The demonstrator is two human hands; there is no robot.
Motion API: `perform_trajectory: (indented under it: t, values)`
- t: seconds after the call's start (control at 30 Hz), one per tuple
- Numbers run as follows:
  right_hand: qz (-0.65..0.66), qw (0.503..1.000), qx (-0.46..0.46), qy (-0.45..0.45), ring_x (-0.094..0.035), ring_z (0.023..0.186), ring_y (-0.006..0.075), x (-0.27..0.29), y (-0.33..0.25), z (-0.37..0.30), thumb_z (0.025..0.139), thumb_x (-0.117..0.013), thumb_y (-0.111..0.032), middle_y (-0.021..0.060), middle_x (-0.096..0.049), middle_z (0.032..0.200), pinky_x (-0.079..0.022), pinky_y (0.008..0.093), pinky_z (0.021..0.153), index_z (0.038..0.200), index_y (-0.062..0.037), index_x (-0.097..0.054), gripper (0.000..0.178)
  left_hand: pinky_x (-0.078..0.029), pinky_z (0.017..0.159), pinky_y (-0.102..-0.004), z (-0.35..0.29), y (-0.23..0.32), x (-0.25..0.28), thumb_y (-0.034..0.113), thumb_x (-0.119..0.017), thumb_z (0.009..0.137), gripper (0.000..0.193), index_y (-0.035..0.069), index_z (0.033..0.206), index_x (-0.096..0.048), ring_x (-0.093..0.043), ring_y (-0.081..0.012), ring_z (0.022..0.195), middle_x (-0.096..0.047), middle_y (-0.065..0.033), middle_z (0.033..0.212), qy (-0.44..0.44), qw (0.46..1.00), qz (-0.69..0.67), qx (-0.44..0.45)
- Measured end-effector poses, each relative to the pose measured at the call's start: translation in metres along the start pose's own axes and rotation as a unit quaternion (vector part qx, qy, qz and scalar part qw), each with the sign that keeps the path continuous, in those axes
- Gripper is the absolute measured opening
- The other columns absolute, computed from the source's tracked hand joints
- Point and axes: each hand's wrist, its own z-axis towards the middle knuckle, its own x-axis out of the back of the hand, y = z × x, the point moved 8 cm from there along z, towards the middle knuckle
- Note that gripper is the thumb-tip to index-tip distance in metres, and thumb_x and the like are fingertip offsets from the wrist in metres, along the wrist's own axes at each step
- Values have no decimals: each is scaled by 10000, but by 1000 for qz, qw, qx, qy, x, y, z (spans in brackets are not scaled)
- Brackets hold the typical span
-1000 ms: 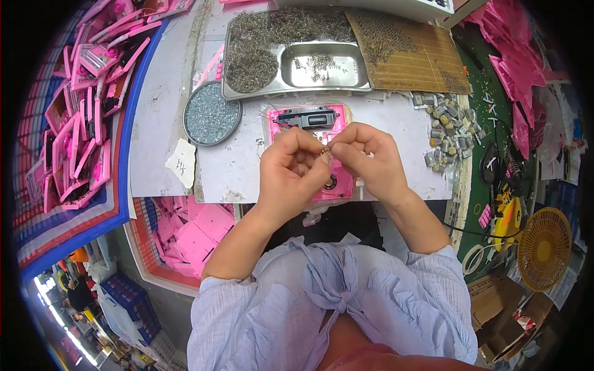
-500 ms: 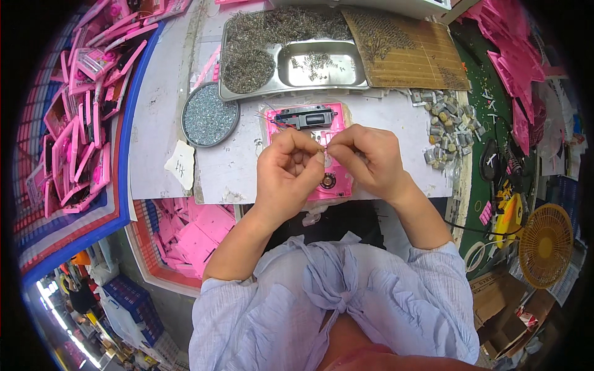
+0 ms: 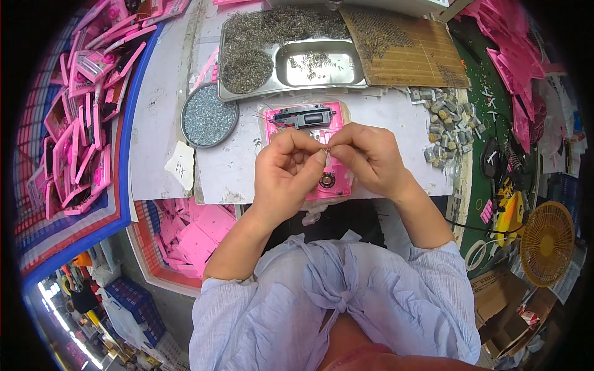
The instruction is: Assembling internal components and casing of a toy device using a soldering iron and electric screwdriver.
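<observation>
My left hand [image 3: 286,172] and my right hand [image 3: 373,164] meet fingertip to fingertip above a pink plastic housing [image 3: 342,188]. Both are closed in a pinch. Between the fingertips is a tiny, thin metallic piece, too small to name. The housing lies on the table in front of me, partly covered by my fingers. At its far end sits a black mechanism [image 3: 303,117] with thin wires at its left. A round, dark-rimmed part [image 3: 327,180] shows on the housing below my fingertips.
Beyond the housing stands a steel tray [image 3: 337,75] heaped with small metal springs, beside a brown board [image 3: 427,59] bearing more small pieces. A round dish [image 3: 209,146] of tiny silvery parts is at left, small motors [image 3: 448,127] at right. A pink-filled crate [image 3: 127,148] stands far left.
My fingertips have shifted very slightly around the tiny piece, and a bit of it now shows below them. Both hands stay over the housing.
</observation>
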Motion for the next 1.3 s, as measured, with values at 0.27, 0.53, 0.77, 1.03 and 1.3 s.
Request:
perform_trajectory:
  t: [0.27, 0.53, 0.77, 1.03, 1.3]
  values:
    - [103, 989, -105, -13, -673, 659, 162, 9, 4, -1, 873, -761, -140, 87, -699, 740, -505, 277, 601, 994, -6, -687, 195, -466, 526, -193, -3, 3, 0, -35, -607, 956, 71, -12, 1011, -568, -561, -46, 647, -586, -31, 859, 12, 1000, 4, -24]
    - [105, 987, -110, -56, -630, 671, 88, -3, 5, 2, 975, -653, -187, 65, -686, 723, -494, 252, 612, 901, 2, -697, 208, -481, 572, -187, -3, 5, 1, -62, -604, 948, 82, -22, 1009, -567, -567, -47, 701, -570, -39, 911, 5, 999, 23, -45]
    - [392, 879, -268, -40, -584, 676, 66, -24, 29, -14, 1006, -612, -175, 20, -654, 731, -467, 241, 614, 902, 21, -669, 229, -522, 613, -202, -5, 7, -2, -88, -615, 927, 117, -33, 1026, -582, -586, -65, 736, -560, -59, 978, -16, 998, 35, -59]
    - [282, 936, -204, -52, -555, 687, 46, -18, 18, -7, 1034, -567, -184, 13, -629, 734, -441, 231, 611, 871, 3, -622, 254, -537, 642, -206, -5, 5, -1, -84, -627, 917, 115, -36, 1016, -594, -607, -75, 768, -570, -55, 982, -9, 994, 78, -72]
    - [350, 903, -241, -64, -543, 681, 54, -27, 20, -15, 1055, -538, -212, 10, -622, 771, -437, 233, 600, 878, -5, -594, 277, -537, 668, -205, -4, 4, -1, -83, -634, 913, 123, -30, 1017, -596, -598, -68, 801, -575, -49, 980, -13, 996, 67, -62]
